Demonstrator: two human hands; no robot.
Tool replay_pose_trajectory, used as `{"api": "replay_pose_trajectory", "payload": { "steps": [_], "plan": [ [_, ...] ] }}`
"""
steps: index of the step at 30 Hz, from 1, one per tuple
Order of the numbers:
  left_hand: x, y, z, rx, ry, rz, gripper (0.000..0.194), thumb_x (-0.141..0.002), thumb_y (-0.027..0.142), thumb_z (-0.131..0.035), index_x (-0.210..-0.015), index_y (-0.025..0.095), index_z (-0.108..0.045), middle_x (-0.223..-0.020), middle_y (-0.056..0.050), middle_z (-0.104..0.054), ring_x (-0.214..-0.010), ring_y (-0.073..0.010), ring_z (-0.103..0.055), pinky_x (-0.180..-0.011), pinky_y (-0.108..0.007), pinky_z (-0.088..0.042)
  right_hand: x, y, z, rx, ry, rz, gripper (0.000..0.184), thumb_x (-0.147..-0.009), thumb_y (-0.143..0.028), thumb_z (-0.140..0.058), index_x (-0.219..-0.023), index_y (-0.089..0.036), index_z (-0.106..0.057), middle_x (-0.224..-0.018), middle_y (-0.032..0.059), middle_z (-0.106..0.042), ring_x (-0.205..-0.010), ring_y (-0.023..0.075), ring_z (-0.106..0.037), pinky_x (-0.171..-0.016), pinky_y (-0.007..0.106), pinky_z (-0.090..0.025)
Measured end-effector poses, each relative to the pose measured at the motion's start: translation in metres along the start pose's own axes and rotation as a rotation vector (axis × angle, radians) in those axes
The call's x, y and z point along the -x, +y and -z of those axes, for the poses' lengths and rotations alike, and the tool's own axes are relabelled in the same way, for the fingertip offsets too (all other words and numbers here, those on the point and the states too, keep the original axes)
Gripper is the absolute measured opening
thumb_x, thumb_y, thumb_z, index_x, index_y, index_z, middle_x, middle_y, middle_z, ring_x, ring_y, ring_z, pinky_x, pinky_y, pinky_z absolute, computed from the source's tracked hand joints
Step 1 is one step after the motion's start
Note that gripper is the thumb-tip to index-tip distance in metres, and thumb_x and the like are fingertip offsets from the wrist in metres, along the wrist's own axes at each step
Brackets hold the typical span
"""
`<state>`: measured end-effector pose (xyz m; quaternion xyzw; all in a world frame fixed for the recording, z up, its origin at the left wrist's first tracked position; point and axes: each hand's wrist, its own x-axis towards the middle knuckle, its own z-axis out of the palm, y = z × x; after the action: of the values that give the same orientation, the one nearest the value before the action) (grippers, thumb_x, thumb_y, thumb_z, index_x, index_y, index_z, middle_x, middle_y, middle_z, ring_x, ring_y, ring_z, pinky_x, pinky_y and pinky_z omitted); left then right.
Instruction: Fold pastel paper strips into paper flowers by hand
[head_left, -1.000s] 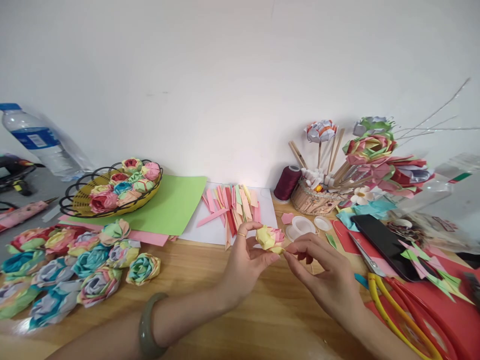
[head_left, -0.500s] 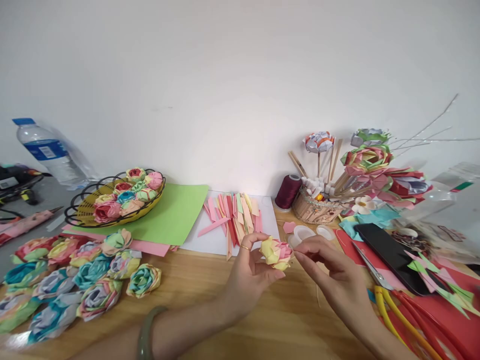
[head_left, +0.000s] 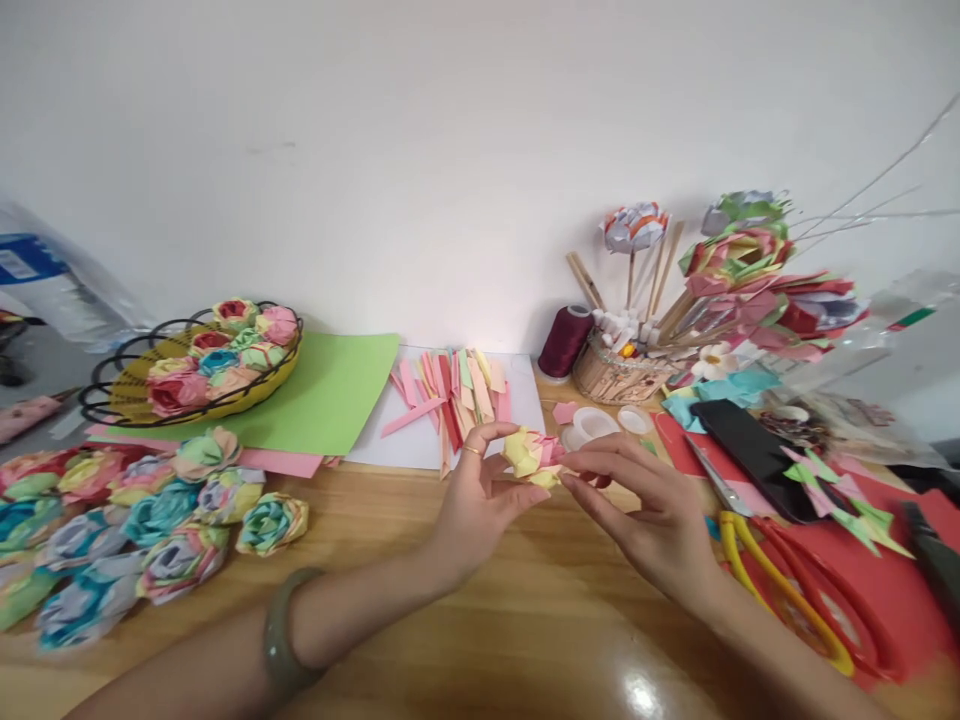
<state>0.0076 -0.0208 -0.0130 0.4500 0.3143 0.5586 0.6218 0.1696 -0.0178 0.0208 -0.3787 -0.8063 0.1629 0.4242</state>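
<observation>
A small yellow and pink paper flower is held above the wooden table, between my two hands. My left hand grips it from the left, index finger over the top and thumb below. My right hand has its thumb and fingers pinched at the flower's right edge, and its fingertips partly cover that side. Behind the flower lies a bundle of folded paper strips in pink, red, peach and green on white paper.
At left, finished paper flowers cover the table beside a yellow basket of more flowers. A maroon thread spool and a stick-filled holder stand back right. Scissors, a black phone and yellow-handled shears lie at right.
My right fingertips stood slightly apart from the flower half a second ago and now meet its right edge. My left hand keeps its hold. The whole view has shifted slightly.
</observation>
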Motion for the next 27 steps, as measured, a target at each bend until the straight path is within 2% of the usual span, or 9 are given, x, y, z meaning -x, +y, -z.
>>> {"api": "replay_pose_trajectory", "payload": {
  "steps": [4, 8, 12, 22, 27],
  "plan": [
    [-0.002, -0.002, 0.001, 0.012, -0.008, -0.044, 0.047, -0.066, 0.017, -0.069, -0.102, 0.022, -0.041, -0.096, -0.001, -0.06, -0.091, -0.0129, -0.058, -0.079, -0.026, -0.046, -0.001, 0.002, 0.0, 0.018, 0.02, 0.008, 0.015, -0.078, -0.011, -0.057, -0.087, -0.023, -0.06, -0.081, 0.0024, -0.06, -0.073, 0.0144, -0.056, -0.062, 0.026, -0.046],
    [-0.002, -0.002, 0.003, -0.012, -0.025, -0.015, 0.046, -0.068, 0.017, -0.067, -0.105, 0.023, -0.04, -0.099, -0.002, -0.06, -0.095, -0.0127, -0.056, -0.082, -0.026, -0.045, -0.006, 0.0, 0.002, -0.061, -0.112, -0.139, 0.007, -0.08, -0.016, -0.054, -0.077, -0.021, -0.058, -0.073, 0.0015, -0.058, -0.065, 0.0129, -0.053, -0.057, 0.025, -0.045],
    [-0.004, -0.002, 0.007, -0.04, -0.088, 0.017, 0.046, -0.069, 0.019, -0.067, -0.106, 0.023, -0.041, -0.098, -0.002, -0.06, -0.09, -0.012, -0.057, -0.079, -0.026, -0.046, -0.011, -0.002, 0.004, -0.128, -0.233, -0.24, 0.009, -0.08, -0.02, -0.052, -0.074, -0.019, -0.059, -0.072, 0.0016, -0.059, -0.061, 0.0117, -0.051, -0.053, 0.023, -0.043],
    [-0.008, -0.001, 0.012, -0.093, -0.162, 0.051, 0.046, -0.067, 0.021, -0.069, -0.104, 0.022, -0.042, -0.1, -0.004, -0.059, -0.093, -0.0143, -0.056, -0.078, -0.028, -0.047, -0.008, 0.0, 0.005, -0.069, -0.24, -0.217, 0.017, -0.082, -0.022, -0.048, -0.073, -0.018, -0.062, -0.074, 0.0023, -0.062, -0.067, 0.0137, -0.055, -0.059, 0.025, -0.042],
    [-0.009, 0.0, 0.012, -0.093, -0.172, 0.058, 0.045, -0.068, 0.023, -0.068, -0.105, 0.021, -0.042, -0.104, -0.006, -0.058, -0.096, -0.0152, -0.055, -0.082, -0.03, -0.045, -0.008, 0.001, 0.005, -0.027, -0.225, -0.168, 0.016, -0.081, -0.019, -0.047, -0.072, -0.018, -0.06, -0.07, 0.0021, -0.06, -0.062, 0.0129, -0.053, -0.055, 0.023, -0.042]
  ]
}}
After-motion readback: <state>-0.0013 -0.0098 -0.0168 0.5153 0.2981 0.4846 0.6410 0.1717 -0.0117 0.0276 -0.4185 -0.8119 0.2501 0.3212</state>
